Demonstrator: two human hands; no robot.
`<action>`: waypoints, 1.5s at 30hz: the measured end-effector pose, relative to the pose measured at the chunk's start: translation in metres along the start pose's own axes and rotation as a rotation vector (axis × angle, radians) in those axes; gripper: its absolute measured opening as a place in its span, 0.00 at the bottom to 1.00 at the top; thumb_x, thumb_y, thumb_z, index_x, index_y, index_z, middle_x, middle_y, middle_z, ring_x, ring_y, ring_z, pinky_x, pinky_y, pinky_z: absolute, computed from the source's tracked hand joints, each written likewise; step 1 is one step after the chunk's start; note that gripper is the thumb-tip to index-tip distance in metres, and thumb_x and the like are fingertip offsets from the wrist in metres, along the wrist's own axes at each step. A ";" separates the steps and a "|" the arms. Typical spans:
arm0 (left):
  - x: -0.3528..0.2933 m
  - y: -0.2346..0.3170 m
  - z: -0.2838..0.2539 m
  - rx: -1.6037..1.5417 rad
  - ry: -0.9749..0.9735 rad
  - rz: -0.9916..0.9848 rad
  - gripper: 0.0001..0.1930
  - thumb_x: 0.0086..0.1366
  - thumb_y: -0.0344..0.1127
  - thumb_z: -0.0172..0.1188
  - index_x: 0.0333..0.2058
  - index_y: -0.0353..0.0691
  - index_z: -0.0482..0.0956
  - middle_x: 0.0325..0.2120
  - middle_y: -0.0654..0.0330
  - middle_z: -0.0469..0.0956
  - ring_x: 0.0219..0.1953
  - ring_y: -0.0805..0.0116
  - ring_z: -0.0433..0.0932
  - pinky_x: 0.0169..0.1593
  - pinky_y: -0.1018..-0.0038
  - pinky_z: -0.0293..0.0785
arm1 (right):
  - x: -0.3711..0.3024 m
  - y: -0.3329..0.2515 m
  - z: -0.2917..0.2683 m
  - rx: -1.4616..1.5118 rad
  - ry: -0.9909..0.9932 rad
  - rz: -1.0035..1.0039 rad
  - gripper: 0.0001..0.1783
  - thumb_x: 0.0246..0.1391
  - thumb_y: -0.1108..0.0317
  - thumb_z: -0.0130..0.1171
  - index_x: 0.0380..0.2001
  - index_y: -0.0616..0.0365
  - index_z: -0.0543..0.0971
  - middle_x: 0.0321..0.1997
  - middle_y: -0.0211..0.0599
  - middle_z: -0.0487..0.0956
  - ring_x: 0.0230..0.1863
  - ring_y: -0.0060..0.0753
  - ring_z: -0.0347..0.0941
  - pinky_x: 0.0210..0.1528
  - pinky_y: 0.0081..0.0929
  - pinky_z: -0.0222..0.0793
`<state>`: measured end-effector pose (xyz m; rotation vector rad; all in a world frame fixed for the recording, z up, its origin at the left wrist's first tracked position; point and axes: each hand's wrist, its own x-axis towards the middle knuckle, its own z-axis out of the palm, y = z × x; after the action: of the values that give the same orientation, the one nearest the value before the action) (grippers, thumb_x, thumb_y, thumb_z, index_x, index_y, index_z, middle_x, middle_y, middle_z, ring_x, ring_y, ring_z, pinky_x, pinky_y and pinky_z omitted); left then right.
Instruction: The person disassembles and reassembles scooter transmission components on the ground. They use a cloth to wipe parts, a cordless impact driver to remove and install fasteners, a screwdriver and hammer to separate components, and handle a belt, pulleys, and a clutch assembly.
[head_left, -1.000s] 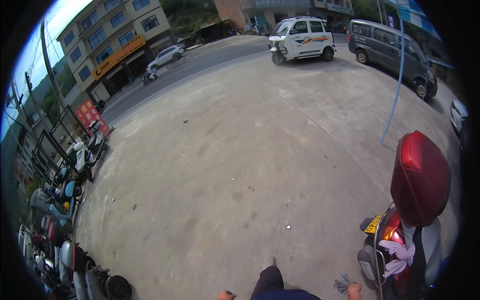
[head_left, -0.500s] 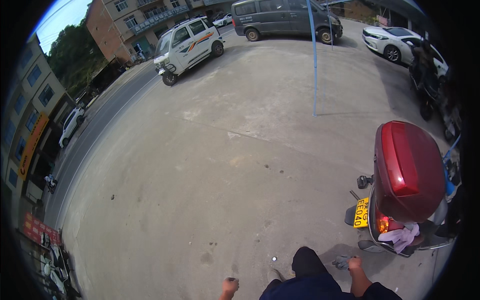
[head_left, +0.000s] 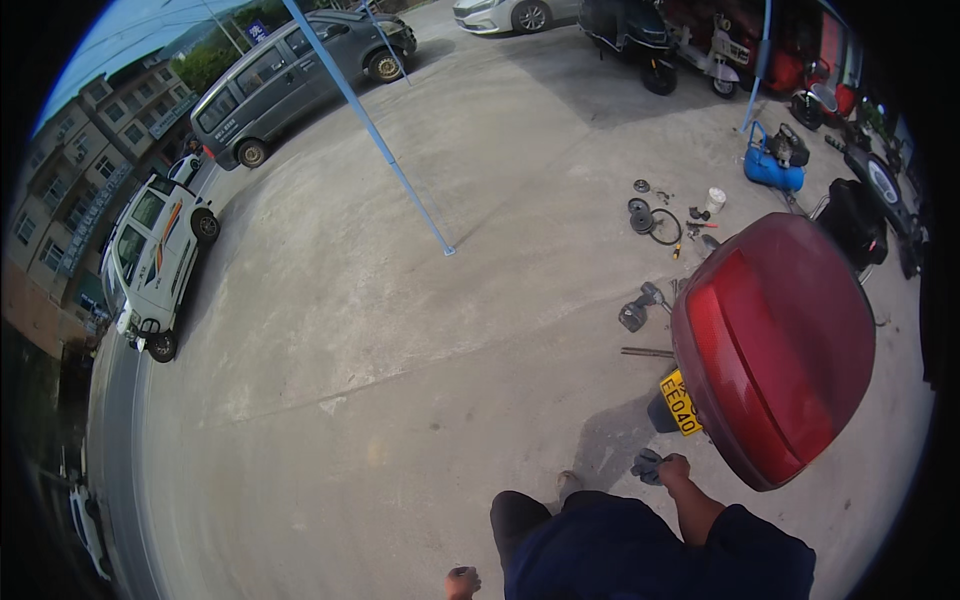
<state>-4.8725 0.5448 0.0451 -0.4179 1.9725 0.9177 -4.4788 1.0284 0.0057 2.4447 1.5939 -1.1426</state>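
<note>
My right hand [head_left: 675, 468] is closed on a bunched pair of grey work gloves [head_left: 648, 466], held out beside the rear of a scooter. That scooter carries a large glossy red top box [head_left: 775, 350] and a yellow number plate [head_left: 682, 403], both close to my right hand. At the lower edge my left hand [head_left: 463, 582] hangs low with its fingers curled. Something dark shows at those fingers, too small to make out. Nothing else is near that hand except the concrete below it.
On the ground beyond the scooter lie a cordless impact wrench [head_left: 640, 308], round parts with a belt [head_left: 664, 226], and a white tub [head_left: 715, 200]. A blue air compressor [head_left: 774, 165] stands farther off. A thin blue pole [head_left: 385, 150] rises ahead; a grey van [head_left: 290, 80] and parked scooters stand behind.
My view has swung to the right, bringing the tools on the ground and the compressor into sight. The scooter's top box is nearer. My right hand still grips the gloves.
</note>
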 end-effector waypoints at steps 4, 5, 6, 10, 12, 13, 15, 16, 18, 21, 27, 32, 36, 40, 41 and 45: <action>0.081 0.083 -0.016 0.117 -0.053 -0.069 0.10 0.69 0.33 0.65 0.45 0.33 0.81 0.31 0.52 0.83 0.30 0.57 0.85 0.31 0.63 0.85 | 0.022 -0.065 0.016 0.160 0.093 0.101 0.19 0.42 0.67 0.72 0.41 0.60 0.87 0.44 0.48 0.88 0.48 0.49 0.85 0.49 0.40 0.80; 0.106 0.108 -0.021 0.153 -0.068 -0.052 0.11 0.69 0.32 0.65 0.46 0.33 0.81 0.31 0.52 0.83 0.30 0.57 0.85 0.32 0.62 0.85 | 0.027 -0.082 0.022 0.211 0.108 0.151 0.20 0.42 0.67 0.72 0.42 0.60 0.87 0.44 0.49 0.87 0.47 0.49 0.85 0.50 0.40 0.80; 0.130 0.134 -0.026 0.192 -0.085 -0.037 0.11 0.69 0.32 0.65 0.46 0.33 0.80 0.31 0.51 0.83 0.30 0.56 0.85 0.33 0.61 0.85 | 0.029 -0.096 0.025 0.210 0.122 0.176 0.17 0.48 0.69 0.64 0.43 0.60 0.87 0.44 0.52 0.87 0.48 0.53 0.85 0.53 0.44 0.78; 0.232 0.282 -0.046 -0.205 -0.671 -0.128 0.12 0.68 0.32 0.65 0.47 0.34 0.80 0.32 0.50 0.83 0.30 0.54 0.84 0.33 0.60 0.85 | 0.028 -0.163 0.026 0.230 0.181 0.309 0.17 0.50 0.69 0.63 0.43 0.61 0.87 0.46 0.53 0.87 0.50 0.52 0.85 0.55 0.42 0.78; 0.259 0.359 -0.031 -0.064 -0.356 -0.165 0.12 0.67 0.32 0.66 0.46 0.35 0.80 0.30 0.51 0.82 0.28 0.55 0.83 0.32 0.61 0.83 | 0.021 -0.198 0.025 0.269 0.211 0.385 0.16 0.51 0.69 0.62 0.44 0.60 0.87 0.47 0.52 0.87 0.52 0.51 0.84 0.55 0.42 0.78; 0.270 0.401 -0.007 -0.003 -0.205 -0.167 0.12 0.66 0.32 0.67 0.45 0.35 0.80 0.30 0.52 0.82 0.27 0.56 0.83 0.31 0.62 0.82 | 0.025 -0.217 0.021 0.252 0.232 0.424 0.16 0.52 0.68 0.62 0.44 0.60 0.87 0.48 0.52 0.87 0.52 0.51 0.84 0.55 0.42 0.78; 0.280 0.490 0.038 0.248 -0.196 0.002 0.10 0.66 0.31 0.65 0.42 0.32 0.80 0.26 0.55 0.82 0.23 0.62 0.82 0.27 0.67 0.81 | 0.029 -0.249 0.021 0.340 0.274 0.450 0.16 0.54 0.66 0.63 0.44 0.59 0.87 0.49 0.50 0.87 0.54 0.50 0.84 0.56 0.42 0.78; 0.283 0.534 0.061 0.373 -0.199 0.103 0.10 0.65 0.31 0.65 0.41 0.30 0.80 0.25 0.57 0.81 0.21 0.65 0.82 0.25 0.69 0.81 | 0.030 -0.262 0.024 0.364 0.303 0.428 0.16 0.54 0.65 0.63 0.44 0.59 0.87 0.49 0.50 0.87 0.54 0.50 0.84 0.56 0.43 0.78; 0.291 0.623 0.116 0.450 -0.234 0.210 0.10 0.66 0.30 0.64 0.44 0.35 0.80 0.26 0.57 0.80 0.25 0.62 0.81 0.30 0.66 0.80 | 0.041 -0.283 0.032 0.390 0.315 0.480 0.15 0.54 0.64 0.64 0.44 0.58 0.87 0.49 0.49 0.87 0.54 0.50 0.84 0.57 0.43 0.78; 0.301 0.734 0.208 0.510 -0.312 0.355 0.10 0.67 0.32 0.63 0.44 0.34 0.80 0.27 0.57 0.81 0.25 0.64 0.81 0.30 0.68 0.80 | 0.074 -0.306 0.049 0.374 0.267 0.644 0.15 0.55 0.65 0.64 0.44 0.57 0.88 0.49 0.49 0.87 0.54 0.49 0.84 0.57 0.42 0.79; 0.300 0.889 0.354 0.717 -0.444 0.561 0.12 0.68 0.33 0.62 0.46 0.32 0.78 0.30 0.55 0.81 0.26 0.66 0.81 0.30 0.69 0.80 | 0.162 -0.355 0.064 0.138 0.062 0.710 0.14 0.56 0.64 0.63 0.42 0.56 0.89 0.47 0.49 0.88 0.54 0.48 0.84 0.58 0.41 0.79; 0.300 0.987 0.437 0.668 -0.478 0.433 0.13 0.68 0.33 0.63 0.46 0.31 0.78 0.30 0.56 0.80 0.26 0.68 0.79 0.31 0.68 0.80 | 0.250 -0.415 0.012 0.256 0.231 0.600 0.12 0.49 0.67 0.65 0.37 0.55 0.90 0.40 0.51 0.88 0.47 0.50 0.86 0.50 0.43 0.82; 0.312 1.062 0.510 0.732 -0.486 0.427 0.12 0.69 0.33 0.62 0.45 0.30 0.78 0.30 0.57 0.79 0.26 0.68 0.79 0.31 0.68 0.80 | 0.321 -0.469 -0.034 0.374 0.339 0.629 0.13 0.47 0.68 0.65 0.37 0.55 0.90 0.40 0.51 0.88 0.45 0.50 0.87 0.49 0.43 0.81; 0.332 1.137 0.606 0.825 -0.525 0.435 0.11 0.69 0.32 0.62 0.45 0.30 0.78 0.29 0.57 0.80 0.26 0.68 0.79 0.31 0.69 0.79 | 0.374 -0.512 -0.057 0.634 0.346 0.718 0.15 0.43 0.69 0.68 0.38 0.58 0.89 0.38 0.49 0.89 0.43 0.48 0.87 0.48 0.42 0.81; 0.338 1.156 0.631 0.857 -0.552 0.445 0.11 0.69 0.32 0.62 0.45 0.30 0.78 0.29 0.57 0.80 0.26 0.68 0.80 0.30 0.69 0.79 | 0.382 -0.522 -0.059 0.608 0.397 0.734 0.15 0.43 0.70 0.68 0.38 0.59 0.89 0.37 0.49 0.89 0.42 0.47 0.87 0.47 0.42 0.81; 0.353 1.231 0.754 0.934 -0.621 0.516 0.09 0.67 0.32 0.63 0.39 0.31 0.81 0.26 0.59 0.81 0.23 0.71 0.79 0.27 0.74 0.75 | 0.414 -0.564 -0.070 0.516 0.479 0.895 0.14 0.46 0.68 0.66 0.38 0.58 0.89 0.37 0.49 0.89 0.44 0.47 0.87 0.49 0.40 0.81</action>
<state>-5.3608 1.9487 0.0446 0.8385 1.6888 0.2582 -4.7990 1.6545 0.0259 3.3247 0.0333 -0.8790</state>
